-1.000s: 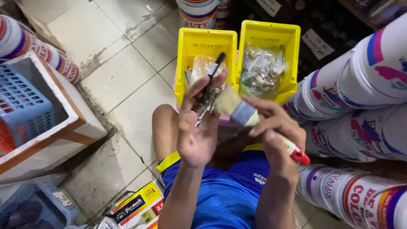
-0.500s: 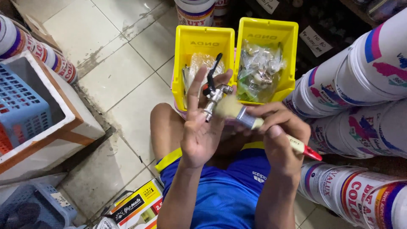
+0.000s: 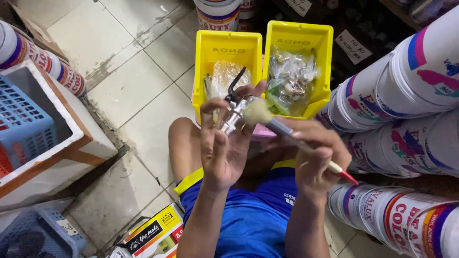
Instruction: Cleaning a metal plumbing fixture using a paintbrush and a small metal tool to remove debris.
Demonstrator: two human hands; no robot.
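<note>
Above the tiled floor (image 3: pixel 138 76), seen from the head camera, a chrome tap (image 3: pixel 235 114) with a black lever is held up in the left hand (image 3: pixel 224 143), the fingers curled around its threaded body and the thumb pressed near its top. A paintbrush (image 3: pixel 287 131) with a pale bristle head, a metal ferrule and a red-tipped handle is gripped in the right hand (image 3: pixel 318 157), closed around the handle, and its bristles are laid against the tap's upper side. Both hands are raised over the lap, where blue shorts (image 3: pixel 258 224) with a yellow trim are seen. Just beyond the hands, two yellow bins (image 3: pixel 296 36) are set side by side on the floor, each filled with bagged metal fittings. Along the right edge of the floor, white paint pails (image 3: pixel 411 81) are stacked on their sides. At the left edge, a blue basket (image 3: pixel 21 124) is kept inside a white box.
</note>
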